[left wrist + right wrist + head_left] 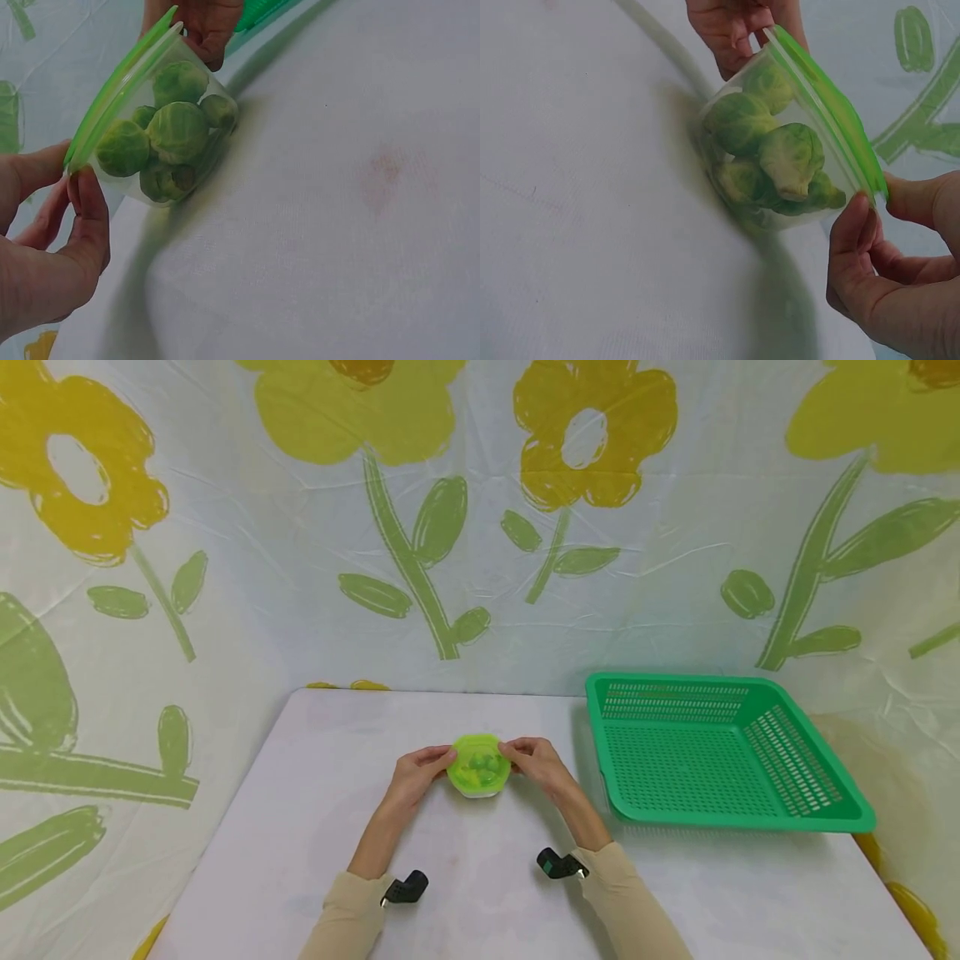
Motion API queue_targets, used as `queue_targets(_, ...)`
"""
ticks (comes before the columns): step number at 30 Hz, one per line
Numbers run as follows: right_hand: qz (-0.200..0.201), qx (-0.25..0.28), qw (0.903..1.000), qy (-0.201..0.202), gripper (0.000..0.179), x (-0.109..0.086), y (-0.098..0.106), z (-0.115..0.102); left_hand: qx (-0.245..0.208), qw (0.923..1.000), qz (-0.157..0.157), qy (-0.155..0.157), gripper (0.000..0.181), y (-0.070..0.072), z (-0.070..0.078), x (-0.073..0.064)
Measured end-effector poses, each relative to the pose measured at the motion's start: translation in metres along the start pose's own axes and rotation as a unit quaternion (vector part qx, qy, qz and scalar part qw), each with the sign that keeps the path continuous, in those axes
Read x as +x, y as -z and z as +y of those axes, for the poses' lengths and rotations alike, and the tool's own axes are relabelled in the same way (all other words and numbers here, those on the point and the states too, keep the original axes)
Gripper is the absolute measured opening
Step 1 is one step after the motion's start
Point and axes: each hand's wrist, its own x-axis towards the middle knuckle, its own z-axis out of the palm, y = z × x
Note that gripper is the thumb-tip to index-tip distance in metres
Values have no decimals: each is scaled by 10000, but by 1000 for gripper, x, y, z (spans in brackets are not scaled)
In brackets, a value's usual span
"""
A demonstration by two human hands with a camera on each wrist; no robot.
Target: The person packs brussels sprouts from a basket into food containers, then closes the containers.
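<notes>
A small clear container (826, 135) with a bright green lid (477, 746) sits between both hands over the middle of the white table. Several Brussels sprouts (178, 133) show through its see-through wall. On the left side, my left hand (412, 778) pinches the lid's edge, thumb above and fingers under the rim. My right hand (542, 767) pinches the opposite edge in the same way. The lid lies over the container's mouth, level with the rim all along the side that shows in both wrist views.
A large green plastic basket (611, 777) with slotted walls stands at the right of the table (315, 827). Behind and beside the table hangs a white cloth (255, 568) printed with yellow flowers. Each sleeved wrist carries a small black camera (405, 887).
</notes>
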Motion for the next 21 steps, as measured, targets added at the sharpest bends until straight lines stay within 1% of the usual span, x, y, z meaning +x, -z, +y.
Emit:
queue_targets(5,-83,-14,9999,-132,31,2,1,0,-382,9988,-79,283,33,2,-2,3)
queue_targets(9,-76,10,9999,-134,31,1,1,0,-607,9973,-148,392,35,2,-2,4)
queue_targets(10,-84,-9,9999,-97,31,1,1,0,-629,9972,-148,376,35,3,-2,5)
queue_targets(13,-112,-105,9999,48,29,0,0,-1,-566,9978,-163,292,35,4,-2,5)
queue_targets(16,-116,-214,9995,189,26,-2,1,-1,-432,9984,-181,308,33,3,-2,5)
queue_targets(18,-152,-250,9992,270,24,-2,1,-2,-374,9988,-153,283,32,2,-2,6)
queue_targets(21,-230,-286,9988,314,24,0,1,-1,-269,9994,-10,198,28,2,-1,6)
